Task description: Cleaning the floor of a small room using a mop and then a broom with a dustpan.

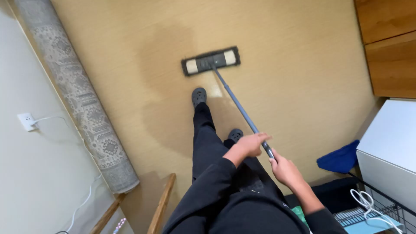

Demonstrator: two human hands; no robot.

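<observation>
A single camera sits on the person's head and looks steeply down at the floor [303,65]. It views the hands from close above, the mop head [210,60] lying farther off.

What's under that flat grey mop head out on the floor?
The flat grey mop head lies on the tan wooden floor, beside a darker damp patch. The floor directly beneath it is covered, so its state cannot be seen.

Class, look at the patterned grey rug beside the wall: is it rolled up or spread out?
Rolled up. The patterned grey rug forms a long tube along the white wall, its round end visible, leaving the tan floor bare.
</observation>
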